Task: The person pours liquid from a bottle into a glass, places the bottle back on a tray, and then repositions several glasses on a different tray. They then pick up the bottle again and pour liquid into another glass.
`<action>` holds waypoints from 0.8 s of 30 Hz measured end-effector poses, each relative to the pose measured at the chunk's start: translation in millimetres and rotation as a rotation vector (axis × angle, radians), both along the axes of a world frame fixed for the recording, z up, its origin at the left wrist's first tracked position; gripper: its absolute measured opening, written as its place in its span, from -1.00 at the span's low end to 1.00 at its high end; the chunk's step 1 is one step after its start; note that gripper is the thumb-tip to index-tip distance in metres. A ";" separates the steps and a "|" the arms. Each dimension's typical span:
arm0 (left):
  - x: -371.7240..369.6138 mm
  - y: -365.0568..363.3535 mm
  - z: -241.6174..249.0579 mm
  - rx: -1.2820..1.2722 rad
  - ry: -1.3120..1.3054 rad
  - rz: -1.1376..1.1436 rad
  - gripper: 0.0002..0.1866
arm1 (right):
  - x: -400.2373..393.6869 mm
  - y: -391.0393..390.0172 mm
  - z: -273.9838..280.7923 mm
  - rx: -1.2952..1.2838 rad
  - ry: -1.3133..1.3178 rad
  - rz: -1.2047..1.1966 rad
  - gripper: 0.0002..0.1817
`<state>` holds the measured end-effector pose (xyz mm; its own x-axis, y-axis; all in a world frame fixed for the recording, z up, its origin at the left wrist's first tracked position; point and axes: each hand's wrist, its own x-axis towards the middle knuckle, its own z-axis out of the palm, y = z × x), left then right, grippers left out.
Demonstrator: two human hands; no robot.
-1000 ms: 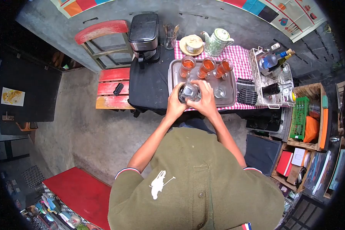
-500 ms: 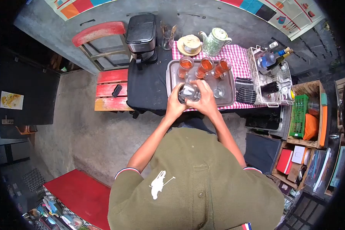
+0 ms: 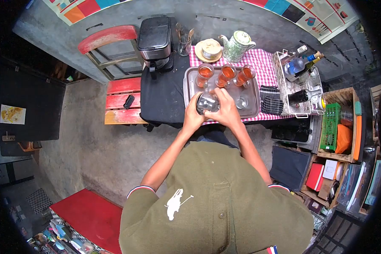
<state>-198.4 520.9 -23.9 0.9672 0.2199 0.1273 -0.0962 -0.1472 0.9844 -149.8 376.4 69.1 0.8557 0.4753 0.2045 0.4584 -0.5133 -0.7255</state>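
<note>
Between my left hand (image 3: 193,113) and my right hand (image 3: 227,111) is a clear, rounded glass container (image 3: 208,102), held from both sides over the front of the tray. Its contents are hard to make out. Both hands have their fingers curved around it. Just beyond, the grey tray (image 3: 187,80) carries three glass mugs of reddish-orange drink: a left mug (image 3: 205,73), a middle mug (image 3: 227,73) and a right mug (image 3: 245,75). A clear glass item (image 3: 241,102) rests on the tray right of my right hand.
Behind the tray stand a green patterned teapot (image 3: 240,47) and a lidded cup on a saucer (image 3: 210,50). A black coffee maker (image 3: 155,40) is at left. To the right lie a dark checked cloth (image 3: 271,100) and a white wire rack (image 3: 300,112) with bottles.
The glass container has tilted slightly between my hands, and the bright patch on it has faded. My hands keep their grip and nearly the same place.
</note>
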 end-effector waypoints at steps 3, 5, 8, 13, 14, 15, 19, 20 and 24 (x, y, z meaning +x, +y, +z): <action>1.4 0.7 1.4 -0.005 -0.001 -0.003 -0.18 | 3.6 0.3 0.5 -0.022 -0.010 0.004 -0.33; 4.5 0.5 0.5 -0.008 -0.007 -0.014 -0.20 | 6.4 -0.3 1.4 -0.048 -0.008 0.009 -0.33; 4.6 0.4 16.5 -0.029 0.029 -0.048 -0.21 | 9.4 -1.6 -2.3 -0.050 -0.046 -0.010 -0.31; 7.3 1.0 14.4 -0.023 0.064 -0.025 -0.16 | 13.2 -2.4 12.0 -0.082 0.056 -0.108 -0.33; 7.8 1.2 12.7 -0.017 0.077 -0.020 -0.15 | 13.8 -2.5 14.6 -0.084 0.104 -0.136 -0.33; 8.8 0.7 10.4 0.006 0.053 -0.009 -0.16 | 14.9 -3.3 13.9 -0.072 0.104 -0.155 -0.32; 11.3 -0.9 15.1 0.075 0.008 0.029 -0.17 | 23.7 -10.2 10.8 -0.034 0.174 -0.217 -0.25; 11.0 -1.1 17.7 0.082 0.011 0.034 -0.16 | 27.0 -13.3 -1.9 -0.006 0.164 -0.239 -0.25; 13.9 -1.0 13.1 0.066 -0.017 0.036 -0.09 | 26.9 -16.7 -2.7 0.135 0.276 -0.214 -0.38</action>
